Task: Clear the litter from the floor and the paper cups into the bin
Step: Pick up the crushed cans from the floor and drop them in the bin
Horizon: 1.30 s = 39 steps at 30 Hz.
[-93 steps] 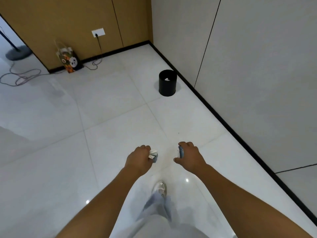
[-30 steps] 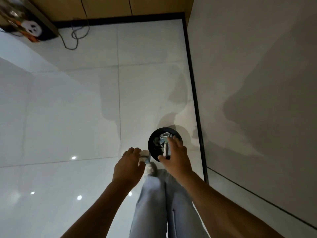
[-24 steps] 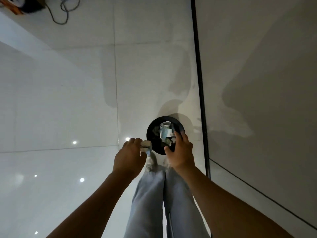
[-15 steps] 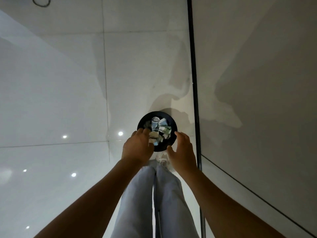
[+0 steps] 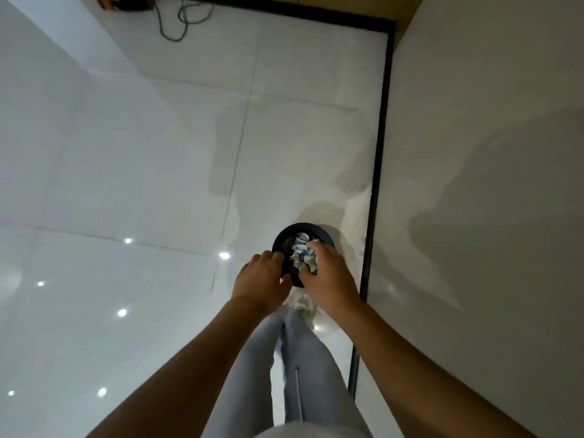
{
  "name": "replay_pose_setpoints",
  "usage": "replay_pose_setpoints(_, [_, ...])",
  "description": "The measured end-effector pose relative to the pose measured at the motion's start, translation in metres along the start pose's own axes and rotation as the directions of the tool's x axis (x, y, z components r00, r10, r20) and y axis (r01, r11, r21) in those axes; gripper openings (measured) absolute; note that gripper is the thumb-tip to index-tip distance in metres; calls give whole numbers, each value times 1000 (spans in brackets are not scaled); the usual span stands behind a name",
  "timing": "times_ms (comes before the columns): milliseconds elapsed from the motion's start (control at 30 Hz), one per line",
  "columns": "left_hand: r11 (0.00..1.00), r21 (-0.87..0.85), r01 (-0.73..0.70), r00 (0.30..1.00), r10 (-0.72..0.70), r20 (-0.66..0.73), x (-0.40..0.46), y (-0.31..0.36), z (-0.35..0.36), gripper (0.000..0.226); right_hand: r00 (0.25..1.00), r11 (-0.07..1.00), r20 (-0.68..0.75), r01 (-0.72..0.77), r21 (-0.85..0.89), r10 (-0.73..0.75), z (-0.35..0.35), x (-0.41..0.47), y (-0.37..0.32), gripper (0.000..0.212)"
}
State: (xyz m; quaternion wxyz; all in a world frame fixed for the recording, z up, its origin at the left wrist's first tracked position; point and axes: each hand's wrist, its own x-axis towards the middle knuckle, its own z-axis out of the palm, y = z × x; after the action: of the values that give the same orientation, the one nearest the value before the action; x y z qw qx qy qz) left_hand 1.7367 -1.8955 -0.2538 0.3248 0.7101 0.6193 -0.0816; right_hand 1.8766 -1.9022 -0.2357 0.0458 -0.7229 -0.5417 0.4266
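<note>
Disposal step: left hand point(image 5: 260, 279) and right hand point(image 5: 328, 273) over bin point(image 5: 281, 245), each grip's contents indiscernible. Next: withdraw, check floor point(image 5: 126, 153).

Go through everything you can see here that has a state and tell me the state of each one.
Round black bin: upright on the floor, open-topped, holding litter.
Crumpled paper litter: piled inside the bin.
Left hand: over the bin's near rim, fingers curled; grip unclear.
Right hand: over the bin, fingers on the litter; grip unclear.
Grey cable: lying loose on the floor.
</note>
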Motion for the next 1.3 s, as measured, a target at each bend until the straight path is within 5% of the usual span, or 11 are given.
replay_pose_setpoints(300, [978, -46, 202, 966, -207, -155, -138, -73, -77, 41, 939, 889, 271, 298, -346, -210, 31, -73, -127, 54])
replay_pose_setpoints(600, [862, -248, 442, 822, -500, -273, -348, -209, -86, 43, 763, 621, 502, 635, -460, -408, 176, -217, -258, 52])
replay_pose_setpoints(967, [486, -571, 661, 444, -867, -225, -604, -364, -38, 44, 433, 286, 787, 898, -334, -440, 372, -387, -380, 55])
replay_pose_setpoints(1300, [149, -729, 668, 168, -985, -48, -704, -455, -20, 43, 175, 11, 928, 983, -181, -330, 495, -454, -478, 55])
